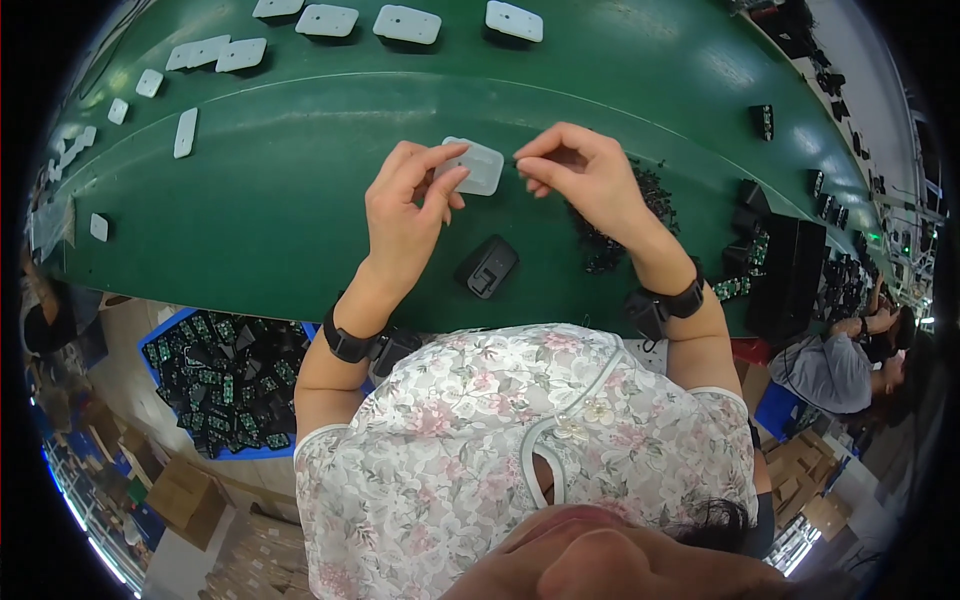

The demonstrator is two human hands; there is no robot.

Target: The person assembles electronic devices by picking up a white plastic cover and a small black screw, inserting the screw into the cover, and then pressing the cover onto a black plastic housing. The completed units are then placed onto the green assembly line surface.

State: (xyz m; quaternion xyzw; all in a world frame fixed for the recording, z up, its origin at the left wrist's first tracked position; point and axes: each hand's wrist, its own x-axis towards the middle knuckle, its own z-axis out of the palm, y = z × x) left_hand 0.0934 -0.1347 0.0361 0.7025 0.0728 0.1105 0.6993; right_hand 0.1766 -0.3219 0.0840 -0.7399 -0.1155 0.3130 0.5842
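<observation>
My left hand [405, 205] grips the left edge of a white rounded rectangular plastic cover [485, 170] between thumb and fingers, above the green table. To the right of the cover, my right hand [592, 182] is closed in a pinch. Whatever sits at those fingertips is too small to make out. Beneath and beside the right wrist lies a pile of small black parts [655, 195], partly hidden by the hand and forearm. Between my forearms a black plastic housing [487, 267] rests on the table, apart from both hands.
White covers [407, 25] are spread along the far and left side of the green table [330, 130]. Black housings and green circuit boards [733, 288] lie by a black box [790, 275] on the right. A blue bin [150, 350] of boards stands lower left. Other people sit at both sides.
</observation>
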